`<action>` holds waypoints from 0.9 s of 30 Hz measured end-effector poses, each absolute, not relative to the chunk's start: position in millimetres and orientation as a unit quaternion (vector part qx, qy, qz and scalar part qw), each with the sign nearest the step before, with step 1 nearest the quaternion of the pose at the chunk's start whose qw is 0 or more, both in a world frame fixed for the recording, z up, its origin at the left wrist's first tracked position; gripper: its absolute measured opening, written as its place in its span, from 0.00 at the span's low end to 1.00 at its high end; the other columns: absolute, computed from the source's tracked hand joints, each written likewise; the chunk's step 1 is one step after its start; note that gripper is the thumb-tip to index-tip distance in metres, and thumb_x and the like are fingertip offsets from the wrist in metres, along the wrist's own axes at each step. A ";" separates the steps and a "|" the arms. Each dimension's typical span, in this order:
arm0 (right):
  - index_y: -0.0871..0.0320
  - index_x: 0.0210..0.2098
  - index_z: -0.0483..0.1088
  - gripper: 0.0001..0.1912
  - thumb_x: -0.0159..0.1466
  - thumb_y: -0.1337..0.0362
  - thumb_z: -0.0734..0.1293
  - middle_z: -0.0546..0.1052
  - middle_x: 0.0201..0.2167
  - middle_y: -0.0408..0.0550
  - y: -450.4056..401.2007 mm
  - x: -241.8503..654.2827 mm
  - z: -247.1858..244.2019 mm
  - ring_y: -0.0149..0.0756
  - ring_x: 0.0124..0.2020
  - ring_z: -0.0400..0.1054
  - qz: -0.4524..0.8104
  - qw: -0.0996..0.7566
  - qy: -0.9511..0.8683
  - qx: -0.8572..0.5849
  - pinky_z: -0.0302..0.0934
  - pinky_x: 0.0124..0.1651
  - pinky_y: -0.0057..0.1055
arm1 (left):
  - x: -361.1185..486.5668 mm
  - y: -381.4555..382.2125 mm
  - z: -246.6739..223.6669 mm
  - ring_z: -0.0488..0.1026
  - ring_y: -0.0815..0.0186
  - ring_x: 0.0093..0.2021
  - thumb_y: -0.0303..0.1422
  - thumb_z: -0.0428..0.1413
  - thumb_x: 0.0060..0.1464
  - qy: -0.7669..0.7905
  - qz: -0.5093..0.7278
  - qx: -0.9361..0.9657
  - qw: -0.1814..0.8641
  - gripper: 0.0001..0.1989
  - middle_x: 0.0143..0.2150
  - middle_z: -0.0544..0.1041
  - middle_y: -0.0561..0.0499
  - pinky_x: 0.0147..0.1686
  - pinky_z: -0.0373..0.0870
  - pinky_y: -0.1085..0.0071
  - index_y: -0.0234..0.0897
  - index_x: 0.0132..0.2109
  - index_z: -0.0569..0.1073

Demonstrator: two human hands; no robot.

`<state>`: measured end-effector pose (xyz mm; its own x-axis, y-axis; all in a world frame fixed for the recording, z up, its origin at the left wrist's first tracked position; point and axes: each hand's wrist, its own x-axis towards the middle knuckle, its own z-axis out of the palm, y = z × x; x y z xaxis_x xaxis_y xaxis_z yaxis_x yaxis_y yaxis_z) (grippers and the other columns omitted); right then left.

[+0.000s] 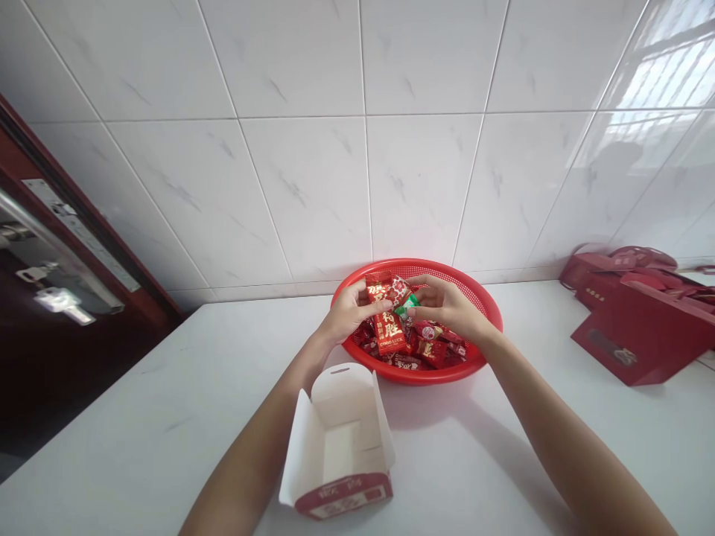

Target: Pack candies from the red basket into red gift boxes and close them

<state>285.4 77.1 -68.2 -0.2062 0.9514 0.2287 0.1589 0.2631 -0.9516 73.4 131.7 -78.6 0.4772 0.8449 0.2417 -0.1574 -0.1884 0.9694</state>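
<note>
From my end, I take the red basket [491, 313] as my landmark. Over its left half, my left hand [351, 311] grips a red packet [391, 333] with gold lettering, thumb across its front, so the packet lies right at the fingers. Over the basket's middle, my right hand [447, 304] is nearly closed, thumb and fingers meeting at a green-wrapped sweet [407, 306] just beside the packet; I cannot tell how firmly it is pinched. Red-wrapped sweets [433, 351] fill the basket below, partly hidden by both hands and the packet. On the basket's near side, an open white box [342, 445] stands close to the rim, beside my left forearm. Well to the basket's right are red boxes [642, 335]; behind it rises a tiled wall [418, 171].
</note>
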 end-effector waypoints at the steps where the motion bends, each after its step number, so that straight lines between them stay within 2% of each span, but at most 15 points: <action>1: 0.55 0.51 0.70 0.23 0.57 0.65 0.75 0.80 0.33 0.42 77.4 285.2 -68.7 0.40 0.38 0.79 0.432 0.460 -0.647 -0.427 0.76 0.43 0.40 | 73.5 131.6 -78.3 0.80 0.53 0.44 0.36 0.74 0.40 0.268 0.433 0.638 0.577 0.23 0.42 0.83 0.46 0.47 0.76 0.58 0.38 0.45 0.80; 7: 0.55 0.49 0.70 0.20 0.57 0.66 0.74 0.80 0.34 0.44 77.4 284.8 -69.2 0.40 0.37 0.79 0.429 0.455 -0.645 -0.440 0.76 0.42 0.39 | 73.4 132.7 -79.5 0.80 0.52 0.46 0.34 0.74 0.39 0.263 0.432 0.638 0.581 0.23 0.44 0.83 0.46 0.50 0.75 0.57 0.38 0.45 0.80; 11: 0.56 0.46 0.71 0.17 0.57 0.66 0.73 0.80 0.37 0.45 77.6 285.1 -69.9 0.40 0.39 0.78 0.402 0.449 -0.651 -0.461 0.74 0.43 0.38 | 73.6 133.3 -81.4 0.80 0.53 0.46 0.35 0.74 0.40 0.268 0.438 0.633 0.579 0.23 0.45 0.83 0.46 0.48 0.76 0.58 0.38 0.46 0.80; 15: 0.56 0.45 0.73 0.15 0.57 0.65 0.70 0.79 0.33 0.45 79.5 285.9 -72.0 0.39 0.36 0.77 0.372 0.426 -0.666 -0.486 0.71 0.37 0.34 | 74.7 132.4 -80.7 0.80 0.53 0.43 0.36 0.74 0.39 0.286 0.458 0.607 0.583 0.23 0.42 0.84 0.46 0.45 0.76 0.59 0.36 0.44 0.80; 18: 0.56 0.44 0.76 0.14 0.57 0.66 0.67 0.78 0.30 0.43 81.8 286.0 -73.7 0.37 0.31 0.73 0.305 0.380 -0.690 -0.536 0.66 0.30 0.31 | 75.7 132.0 -79.7 0.80 0.55 0.38 0.39 0.75 0.37 0.309 0.491 0.571 0.581 0.24 0.38 0.83 0.47 0.41 0.75 0.61 0.35 0.42 0.79; 21: 0.54 0.34 0.78 0.09 0.58 0.69 0.66 0.77 0.27 0.44 83.9 285.4 -75.5 0.37 0.29 0.72 0.207 0.286 -0.703 -0.617 0.62 0.29 0.31 | 76.2 132.3 -79.7 0.79 0.57 0.37 0.41 0.75 0.37 0.318 0.512 0.552 0.576 0.25 0.36 0.83 0.48 0.40 0.75 0.63 0.35 0.40 0.78; 24: 0.55 0.25 0.75 0.07 0.56 0.71 0.67 0.79 0.29 0.50 84.8 284.8 -77.6 0.44 0.33 0.73 0.147 0.225 -0.693 -0.669 0.58 0.29 0.33 | 76.0 132.5 -79.9 0.79 0.58 0.37 0.41 0.74 0.37 0.322 0.509 0.553 0.575 0.24 0.36 0.83 0.48 0.39 0.74 0.63 0.34 0.40 0.78; 27: 0.56 0.26 0.75 0.08 0.57 0.73 0.66 0.79 0.33 0.55 84.2 284.2 -78.9 0.51 0.39 0.73 0.112 0.196 -0.696 -0.682 0.58 0.32 0.35 | 76.0 132.1 -79.4 0.78 0.60 0.36 0.40 0.74 0.37 0.323 0.507 0.555 0.575 0.23 0.35 0.82 0.49 0.38 0.74 0.64 0.34 0.39 0.78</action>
